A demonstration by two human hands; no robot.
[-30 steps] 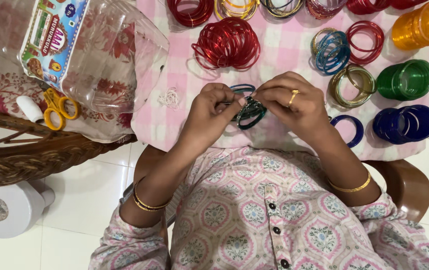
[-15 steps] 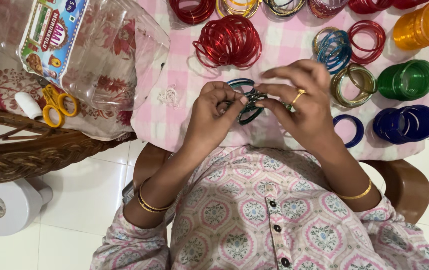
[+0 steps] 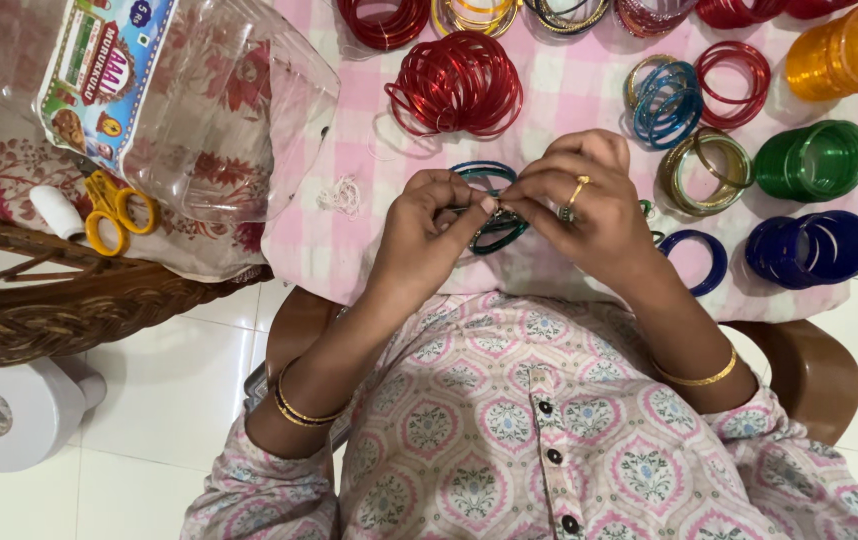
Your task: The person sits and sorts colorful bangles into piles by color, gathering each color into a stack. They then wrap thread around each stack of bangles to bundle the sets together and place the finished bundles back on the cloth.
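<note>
two hands pinching a small bunch of dark green bangles over a pink checked cloth

at the far left edge of the frame, low down, a white roll [image 3: 11,412] lies on the tiled floor beside a woven cane edge [image 3: 69,315]. above it, in the upper left, a clear plastic jar [image 3: 199,100] lies on its side on a flowered cloth, with yellow-handled scissors [image 3: 114,212] and a white spool [image 3: 52,212] just beside it, set off from the bangles but within arm's reach.

moving toward the centre, the left hand [image 3: 424,235] is curled nearly closed, thumb and fingertips pinched on the near side of a dark green bangle bunch [image 3: 494,215]. the bunch sits in the middle of the frame, raised slightly off the cloth between the two hands. a loose scrap of white thread [image 3: 341,195] lies on the cloth to the left of the hand. a stack of red bangles [image 3: 459,85] lies above.

the right hand [image 3: 589,205], wearing a ring, is also closed in a fine pinch on the other side of the same bunch; gripping from both sides seems to keep the rings aligned. whether thread runs between the fingers cannot be told.

further right, sets are laid out by colour on the pink checked cloth [image 3: 569,95]: blue bangles [image 3: 664,100], gold-green bangles [image 3: 706,172], a single blue ring [image 3: 699,260], then a green stack [image 3: 814,160], a dark blue stack [image 3: 811,247] and an orange stack [image 3: 849,48] at the far right.
</note>
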